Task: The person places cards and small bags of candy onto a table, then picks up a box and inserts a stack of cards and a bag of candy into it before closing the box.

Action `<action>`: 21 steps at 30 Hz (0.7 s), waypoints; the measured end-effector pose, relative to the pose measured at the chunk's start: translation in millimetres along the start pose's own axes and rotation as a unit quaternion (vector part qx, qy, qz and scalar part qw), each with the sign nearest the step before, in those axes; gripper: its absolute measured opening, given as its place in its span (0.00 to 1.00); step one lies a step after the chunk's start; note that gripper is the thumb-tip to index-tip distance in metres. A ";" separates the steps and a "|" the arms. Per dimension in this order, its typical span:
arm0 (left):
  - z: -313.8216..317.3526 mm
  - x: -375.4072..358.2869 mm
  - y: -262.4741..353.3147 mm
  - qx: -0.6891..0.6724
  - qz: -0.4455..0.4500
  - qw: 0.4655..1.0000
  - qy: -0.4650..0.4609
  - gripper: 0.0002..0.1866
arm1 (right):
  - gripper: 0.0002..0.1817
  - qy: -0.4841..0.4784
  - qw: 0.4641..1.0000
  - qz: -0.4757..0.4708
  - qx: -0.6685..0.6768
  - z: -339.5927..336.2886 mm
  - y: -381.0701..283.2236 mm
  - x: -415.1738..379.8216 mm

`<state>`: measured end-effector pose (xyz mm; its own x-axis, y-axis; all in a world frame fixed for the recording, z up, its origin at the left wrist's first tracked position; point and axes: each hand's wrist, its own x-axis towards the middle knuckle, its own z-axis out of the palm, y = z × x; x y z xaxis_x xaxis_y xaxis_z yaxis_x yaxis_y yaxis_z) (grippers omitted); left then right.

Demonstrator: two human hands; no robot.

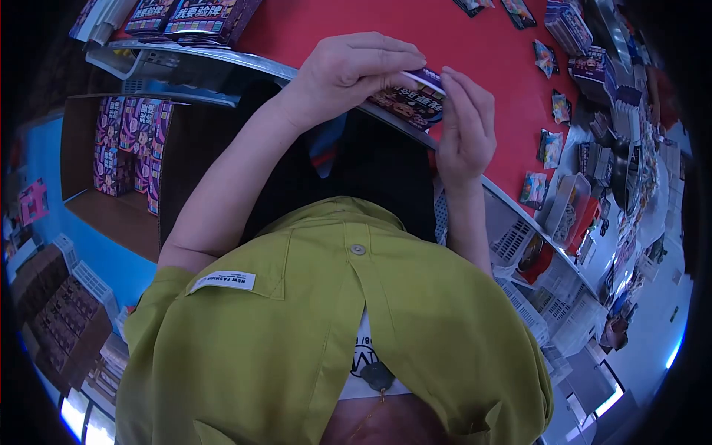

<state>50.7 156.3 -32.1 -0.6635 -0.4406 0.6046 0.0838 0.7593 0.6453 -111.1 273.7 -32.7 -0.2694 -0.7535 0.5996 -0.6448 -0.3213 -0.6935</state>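
At the near edge of the red tabletop (297,30), a dark purple printed cardboard box (409,105) is held between both hands. My left hand (361,68) is closed on its left upper end, thumb and fingers pinching near a pale edge. At the right end, my right hand (466,122) has its fingers upright against the box's side and top corner. The box's printed front faces me, and its ends are partly hidden by my fingers.
Stacked purple boxes (196,21) stand at the table's upper left. Small foil packets (549,148) line the right side, beside more boxes (593,70) and a clear plastic bin (568,211). An open carton (111,215) of printed boxes sits left, below table height.
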 end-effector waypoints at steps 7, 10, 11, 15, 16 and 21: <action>-6.6 11.7 13.1 -0.082 -0.044 0.995 -0.031 0.10 | 0.13 -0.065 0.997 -0.005 0.028 -15.9 -1.7 4.1; -5.0 14.3 18.3 -0.099 -0.104 0.990 -0.017 0.08 | 0.13 -0.073 0.995 0.052 0.045 -19.5 -9.9 12.2; -4.0 15.3 20.1 -0.128 -0.158 0.979 -0.008 0.08 | 0.13 -0.072 0.995 0.051 0.047 -19.2 -9.9 13.6; -1.9 13.1 16.6 -0.207 -0.196 0.959 0.000 0.07 | 0.11 -0.094 0.979 0.122 0.130 -20.7 -10.9 14.9; 0.1 11.2 14.8 -0.206 -0.197 0.959 0.000 0.07 | 0.11 -0.089 0.962 0.163 0.201 -19.8 -11.7 14.3; -6.6 7.5 6.6 -0.011 0.020 1.000 -0.021 0.07 | 0.11 -0.094 0.983 0.082 0.134 -19.5 0.2 10.0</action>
<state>51.2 154.9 -20.2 -0.6899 -0.3885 0.6108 0.1276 0.7653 0.6309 -127.9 277.2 -19.0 -0.2006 -0.8930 0.4030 -0.3857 -0.3061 -0.8703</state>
